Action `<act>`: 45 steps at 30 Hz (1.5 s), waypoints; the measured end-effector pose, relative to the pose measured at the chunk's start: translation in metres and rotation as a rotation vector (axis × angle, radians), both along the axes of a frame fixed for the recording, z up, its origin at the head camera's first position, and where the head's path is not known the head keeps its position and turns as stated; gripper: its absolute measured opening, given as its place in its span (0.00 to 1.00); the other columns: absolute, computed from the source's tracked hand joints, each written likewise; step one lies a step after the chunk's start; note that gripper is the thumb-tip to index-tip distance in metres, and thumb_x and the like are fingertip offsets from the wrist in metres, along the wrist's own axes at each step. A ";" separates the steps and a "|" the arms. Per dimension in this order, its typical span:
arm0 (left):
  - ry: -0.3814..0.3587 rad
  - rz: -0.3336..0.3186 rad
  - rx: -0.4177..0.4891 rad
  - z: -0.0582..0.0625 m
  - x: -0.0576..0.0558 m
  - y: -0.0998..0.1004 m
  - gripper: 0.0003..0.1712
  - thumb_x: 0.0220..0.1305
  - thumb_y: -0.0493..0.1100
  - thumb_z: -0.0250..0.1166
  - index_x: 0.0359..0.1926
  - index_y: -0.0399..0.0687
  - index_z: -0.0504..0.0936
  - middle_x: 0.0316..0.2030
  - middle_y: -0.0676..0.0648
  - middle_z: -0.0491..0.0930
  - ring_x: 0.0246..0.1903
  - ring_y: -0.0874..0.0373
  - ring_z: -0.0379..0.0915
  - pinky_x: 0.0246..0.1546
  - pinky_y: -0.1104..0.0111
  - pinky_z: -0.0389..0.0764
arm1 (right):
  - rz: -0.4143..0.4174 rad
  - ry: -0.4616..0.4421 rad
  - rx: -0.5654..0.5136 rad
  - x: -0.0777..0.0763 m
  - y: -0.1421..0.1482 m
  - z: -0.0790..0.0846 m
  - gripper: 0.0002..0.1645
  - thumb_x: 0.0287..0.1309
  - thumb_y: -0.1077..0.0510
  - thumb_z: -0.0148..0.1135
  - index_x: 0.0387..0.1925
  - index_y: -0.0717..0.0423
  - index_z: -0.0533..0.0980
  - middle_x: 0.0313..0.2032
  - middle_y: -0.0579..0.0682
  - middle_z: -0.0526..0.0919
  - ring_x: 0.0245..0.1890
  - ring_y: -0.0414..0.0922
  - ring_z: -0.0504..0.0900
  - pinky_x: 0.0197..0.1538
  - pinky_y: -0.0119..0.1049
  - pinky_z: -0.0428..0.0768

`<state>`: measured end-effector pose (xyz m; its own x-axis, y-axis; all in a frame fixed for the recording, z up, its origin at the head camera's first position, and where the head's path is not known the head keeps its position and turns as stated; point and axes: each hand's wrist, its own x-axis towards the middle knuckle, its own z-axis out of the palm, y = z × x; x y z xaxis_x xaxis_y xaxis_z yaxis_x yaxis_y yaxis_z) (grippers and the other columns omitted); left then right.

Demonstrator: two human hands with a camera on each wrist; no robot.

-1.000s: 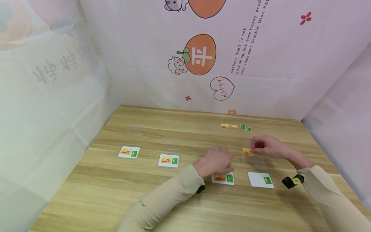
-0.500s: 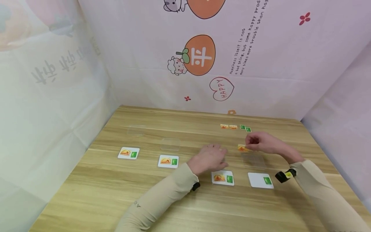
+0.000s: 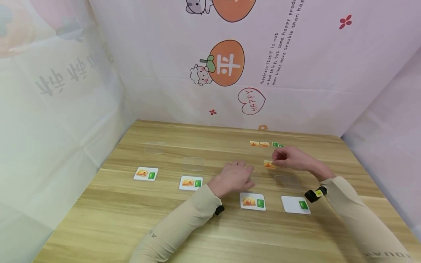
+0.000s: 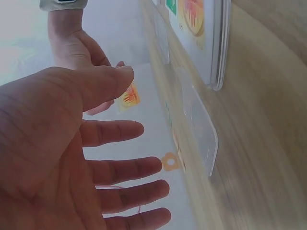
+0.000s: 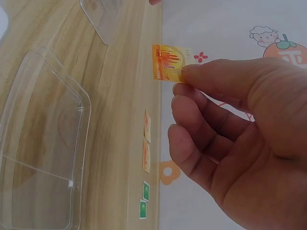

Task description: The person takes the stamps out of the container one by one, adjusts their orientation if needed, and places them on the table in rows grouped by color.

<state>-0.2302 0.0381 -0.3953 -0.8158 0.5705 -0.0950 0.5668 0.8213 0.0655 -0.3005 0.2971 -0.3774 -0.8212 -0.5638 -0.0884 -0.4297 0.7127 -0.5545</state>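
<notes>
My right hand (image 3: 296, 159) pinches a small orange sticker (image 5: 165, 62) between thumb and index finger, held up above the table. My left hand (image 3: 231, 179) holds nothing; in the left wrist view its fingers (image 4: 129, 172) are spread and nearly straight, beside a thin clear plastic piece (image 4: 199, 124). In front of the hands lie two white rounded cards. The left one (image 3: 243, 208) bears an orange and a green sticker. Only a green sticker shows on the right one (image 3: 289, 205). A clear plastic piece (image 3: 287, 181) lies behind that card.
Two more white cards (image 3: 135, 177) with orange and green stickers lie to the left, with clear pieces (image 3: 193, 164) behind them. Loose orange stickers (image 3: 254, 144) and green stickers (image 3: 275, 144) lie near the back wall (image 3: 184, 102). Fabric walls enclose the wooden table (image 3: 131, 223).
My right hand has moved left and slightly away from me with the orange sticker. The left hand has drawn back leftward, uncovering the card with both stickers.
</notes>
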 end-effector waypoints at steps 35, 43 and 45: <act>0.041 0.026 0.059 -0.012 0.002 -0.039 0.19 0.69 0.61 0.57 0.50 0.56 0.76 0.46 0.50 0.77 0.48 0.53 0.73 0.47 0.57 0.78 | -0.034 -0.002 0.039 -0.026 -0.029 -0.011 0.04 0.63 0.58 0.64 0.33 0.49 0.76 0.28 0.47 0.77 0.28 0.44 0.74 0.30 0.34 0.75; 0.040 0.034 0.061 -0.014 0.002 -0.045 0.21 0.69 0.61 0.56 0.53 0.54 0.76 0.45 0.50 0.77 0.46 0.53 0.73 0.45 0.57 0.77 | -0.035 0.004 -0.007 -0.035 -0.035 -0.016 0.05 0.63 0.59 0.63 0.33 0.52 0.74 0.27 0.47 0.75 0.26 0.43 0.72 0.28 0.33 0.72; 0.041 0.037 0.058 -0.015 0.002 -0.047 0.22 0.69 0.61 0.56 0.54 0.54 0.76 0.47 0.49 0.77 0.46 0.52 0.73 0.45 0.57 0.78 | -0.030 0.018 -0.019 -0.036 -0.037 -0.018 0.05 0.63 0.59 0.63 0.32 0.53 0.74 0.26 0.47 0.75 0.26 0.42 0.72 0.29 0.32 0.71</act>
